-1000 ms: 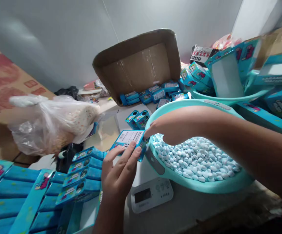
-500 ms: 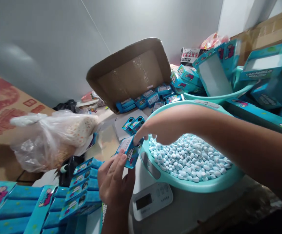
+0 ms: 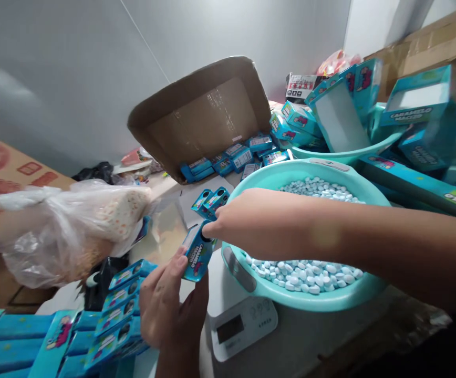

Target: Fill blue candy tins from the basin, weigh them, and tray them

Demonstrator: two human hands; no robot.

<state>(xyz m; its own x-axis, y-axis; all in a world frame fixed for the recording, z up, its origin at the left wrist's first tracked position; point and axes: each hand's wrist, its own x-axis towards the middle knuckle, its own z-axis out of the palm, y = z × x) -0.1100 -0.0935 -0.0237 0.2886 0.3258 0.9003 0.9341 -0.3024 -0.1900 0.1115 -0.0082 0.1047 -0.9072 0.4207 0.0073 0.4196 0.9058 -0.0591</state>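
My left hand [image 3: 173,302] grips a small blue candy box [image 3: 198,260] marked "CARAMELO MACIZO", tilted with its upper end toward my right hand. Curled in, my right hand [image 3: 231,215] touches that end of the box with its fingertips. Whatever may be between those fingers is hidden. The right forearm crosses over a turquoise basin [image 3: 236,269], which holds many pale blue candies [image 3: 302,275]. Just beyond my hands stand two similar small boxes [image 3: 211,202] with round dark holes in their ends.
A white kitchen scale [image 3: 246,328] lies in front of the basin. Stacked candy boxes [image 3: 113,325] fill the lower left, beside a plastic bag [image 3: 74,231]. Behind, a tilted carton [image 3: 200,118] holds more boxes. A second basin [image 3: 342,155] with display boxes stands at the back right.
My right hand has shifted left and lower, its fingers now hidden against the box end. My left hand and the box appear slightly further left and lower, and the whole view has shifted a little.
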